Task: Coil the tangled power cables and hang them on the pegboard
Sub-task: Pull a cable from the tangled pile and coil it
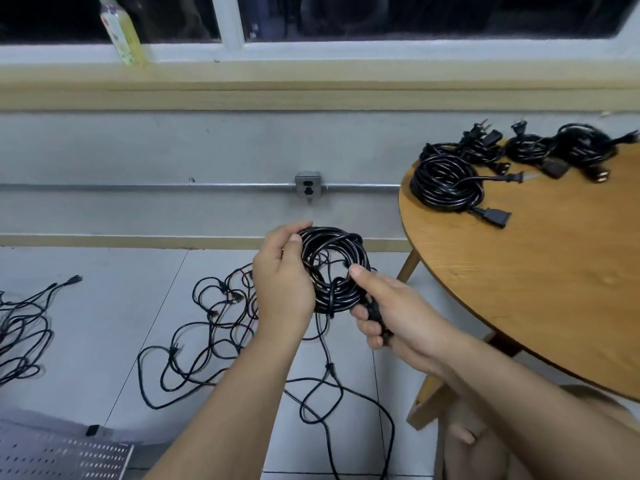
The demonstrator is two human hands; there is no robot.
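A black power cable coil [334,268] hangs in front of me above the floor. My left hand [282,282] grips its left side, thumb over the top loops. My right hand [388,310] holds the cable's loose end at the coil's lower right, thumb pressed on the loops. A tail of the cable drops from the coil to the floor. Tangled black cables [214,327] lie on the floor below. Several finished coils [446,183] lie on the round wooden table [540,271]. The white pegboard [65,457] shows at the bottom left corner.
More loose cables [20,337] lie at the far left on the floor. A wall socket box [307,187] sits on a metal conduit. A bottle [121,32] stands on the window sill. The table's wooden legs [426,403] stand close to my right arm.
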